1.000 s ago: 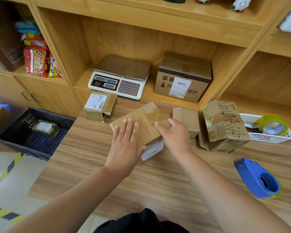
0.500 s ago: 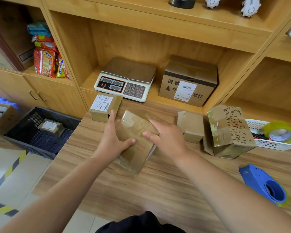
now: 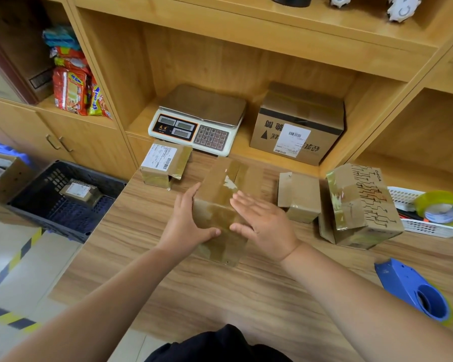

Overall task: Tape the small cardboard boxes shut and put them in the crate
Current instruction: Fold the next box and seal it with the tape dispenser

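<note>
Head view takes in a wooden shelving unit (image 3: 246, 61), cut off at the top edge, so whatever stands on its upper shelf shows only in part. Below it the wood-grain tabletop (image 3: 246, 291) runs out of view at the right and bottom. Left of it and lower, a black crate (image 3: 50, 226) sits on the floor with one small labelled parcel (image 3: 80, 192) lying inside. In the back shelf bay stand a carton (image 3: 298, 124) bearing a white label and a weighing scale (image 3: 199, 121). At the middle of the tabletop is the brown cardboard box (image 3: 220, 194), its long side pointing away from the person. Glossy brown tape runs along its top and down the near face, and a torn white patch marks the top. Whether it lies flat cannot be told. The left hand (image 3: 186, 226) grips its left side, thumb wrapped onto the near face. The right hand (image 3: 264, 223) lies released, its slightly blurred fingers stretched flat on the top, and hides the right side. To the right a printed box (image 3: 361, 205) leans on half-hidden cardboard. A blue tape dispenser (image 3: 413, 291) lies near the right edge. A plain small box (image 3: 298, 197) with a loose flap sits between the held box and the printed one. A labelled small box (image 3: 165, 163) sits at the back left. A white basket (image 3: 429, 228), cropped at the right edge, holds a clear tape roll (image 3: 442, 207).
</note>
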`<action>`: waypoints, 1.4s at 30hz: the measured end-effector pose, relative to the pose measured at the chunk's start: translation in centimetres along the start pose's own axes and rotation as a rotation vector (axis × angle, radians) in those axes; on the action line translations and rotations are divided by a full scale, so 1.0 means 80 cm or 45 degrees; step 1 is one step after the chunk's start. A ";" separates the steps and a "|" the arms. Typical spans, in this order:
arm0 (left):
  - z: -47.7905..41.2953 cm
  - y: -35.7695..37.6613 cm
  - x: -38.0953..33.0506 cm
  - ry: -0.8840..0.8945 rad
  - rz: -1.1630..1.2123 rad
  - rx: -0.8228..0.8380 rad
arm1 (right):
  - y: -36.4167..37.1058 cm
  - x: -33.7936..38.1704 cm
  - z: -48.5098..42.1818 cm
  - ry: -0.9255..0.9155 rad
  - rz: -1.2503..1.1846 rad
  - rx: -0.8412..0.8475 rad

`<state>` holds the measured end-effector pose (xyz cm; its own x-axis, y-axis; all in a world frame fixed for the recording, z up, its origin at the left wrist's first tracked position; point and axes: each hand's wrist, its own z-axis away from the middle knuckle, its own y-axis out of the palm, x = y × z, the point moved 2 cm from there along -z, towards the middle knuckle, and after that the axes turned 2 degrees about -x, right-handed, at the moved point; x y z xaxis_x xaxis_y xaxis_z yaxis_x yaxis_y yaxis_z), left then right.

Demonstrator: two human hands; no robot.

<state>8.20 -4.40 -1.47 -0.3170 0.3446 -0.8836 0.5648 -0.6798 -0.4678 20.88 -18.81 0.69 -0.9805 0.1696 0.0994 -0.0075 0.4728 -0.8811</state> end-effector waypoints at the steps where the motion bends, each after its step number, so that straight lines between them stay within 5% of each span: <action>1: 0.003 0.002 0.002 -0.018 0.031 0.015 | 0.006 0.001 0.009 -0.037 0.004 0.023; 5: 0.011 0.013 0.016 -0.127 0.165 0.143 | 0.027 0.001 0.042 -0.130 -0.029 0.070; 13: -0.035 0.024 0.010 -0.209 -0.091 0.252 | 0.031 -0.017 0.028 -0.074 -0.155 0.356; 23: -0.050 0.013 0.015 -0.273 0.218 0.398 | 0.040 -0.059 -0.015 -0.042 -0.134 0.558; 29: -0.070 -0.001 0.019 -0.330 0.268 0.559 | 0.038 -0.072 -0.040 0.060 -0.064 0.607; 33: -0.090 -0.014 0.014 -0.352 0.288 0.678 | 0.033 -0.084 -0.056 0.430 -0.043 0.552; 38: -0.110 -0.016 -0.008 -0.187 -0.155 0.581 | 0.037 -0.094 -0.077 0.844 -0.117 0.612; 42: -0.104 0.010 -0.022 -0.044 -0.875 0.328 | 0.051 -0.088 -0.085 0.906 -0.130 0.690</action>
<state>15.56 -0.12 -0.43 -0.5614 0.7302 -0.3894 0.0341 -0.4497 -0.8925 29.10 -12.17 -0.49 -0.6180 0.7295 0.2933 -0.3562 0.0728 -0.9316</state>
